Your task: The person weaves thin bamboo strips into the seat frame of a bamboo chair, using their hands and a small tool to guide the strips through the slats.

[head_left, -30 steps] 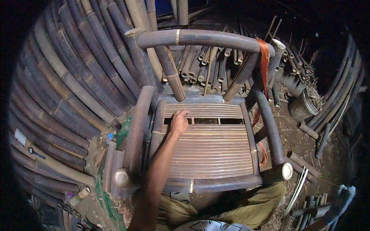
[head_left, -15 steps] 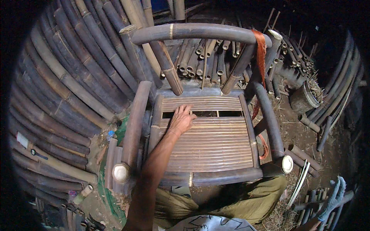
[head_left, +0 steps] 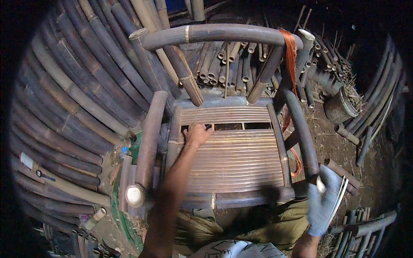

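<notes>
A bamboo chair [head_left: 232, 33] stands before me, its seat [head_left: 236, 163] made of thin bamboo slats laid crosswise. Between the back slats and the front ones runs a dark gap [head_left: 258, 125]. My bare left hand [head_left: 198, 134] rests at the left part of this gap, fingers bent down into it over the front slats' edge; the fingertips are hidden. My right hand [head_left: 322, 204], in a grey-blue glove, is raised beside the cut end of the right armrest [head_left: 303, 133]. Its fingers are spread and hold nothing I can see.
Dark bamboo poles [head_left: 81, 86] lean in rows along the left. Cut bamboo tubes [head_left: 241, 71] are stacked behind the chair. Orange twine [head_left: 290, 56] hangs from the backrest. A bucket [head_left: 342, 106] of scraps stands at right, and pale strips [head_left: 338, 200] lie near my glove.
My left hand has shifted slightly left and nearer, its fingers now bent into the gap. The gloved right hand has come in from the lower right to the armrest's end.
</notes>
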Demonstrator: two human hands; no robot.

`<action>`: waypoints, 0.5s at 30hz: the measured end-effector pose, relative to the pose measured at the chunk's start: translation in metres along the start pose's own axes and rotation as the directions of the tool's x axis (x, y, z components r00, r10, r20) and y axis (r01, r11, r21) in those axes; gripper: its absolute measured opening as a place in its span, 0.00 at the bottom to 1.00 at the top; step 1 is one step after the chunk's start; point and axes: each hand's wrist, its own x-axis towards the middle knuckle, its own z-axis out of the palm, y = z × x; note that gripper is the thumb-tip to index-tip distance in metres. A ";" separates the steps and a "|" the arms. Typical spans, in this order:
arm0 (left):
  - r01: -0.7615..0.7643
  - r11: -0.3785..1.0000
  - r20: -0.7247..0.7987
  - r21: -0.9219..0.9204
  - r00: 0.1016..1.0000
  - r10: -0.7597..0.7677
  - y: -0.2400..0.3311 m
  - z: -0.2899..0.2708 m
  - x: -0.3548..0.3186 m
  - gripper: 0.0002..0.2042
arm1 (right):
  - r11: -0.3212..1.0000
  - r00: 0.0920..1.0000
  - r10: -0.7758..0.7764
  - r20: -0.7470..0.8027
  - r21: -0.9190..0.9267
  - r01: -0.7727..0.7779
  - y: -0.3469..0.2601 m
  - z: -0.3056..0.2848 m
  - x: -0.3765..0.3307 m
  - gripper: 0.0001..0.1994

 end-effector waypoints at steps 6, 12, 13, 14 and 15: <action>-0.144 0.830 0.022 -0.539 0.983 0.185 0.018 -0.017 -0.002 0.12 | 0.875 0.847 -0.479 0.230 0.047 0.482 -0.037 0.192 0.091 0.36; -0.360 0.694 0.118 -0.623 0.834 0.539 0.011 -0.052 -0.017 0.09 | 0.852 0.575 -0.523 0.629 0.404 0.332 -0.044 0.285 0.156 0.47; -0.279 0.617 0.149 -0.736 0.822 0.549 0.009 -0.056 -0.018 0.09 | 0.895 0.474 -0.447 0.759 0.388 0.222 -0.040 0.288 0.160 0.48; -0.201 0.493 0.133 -0.847 0.817 0.561 0.008 -0.058 -0.018 0.09 | 0.906 0.366 -0.290 0.884 0.377 -0.192 -0.035 0.288 0.163 0.40; -0.096 0.390 0.152 -0.916 0.815 0.558 0.006 -0.060 -0.017 0.09 | 0.917 0.290 -0.325 0.900 0.375 -0.137 -0.031 0.288 0.165 0.35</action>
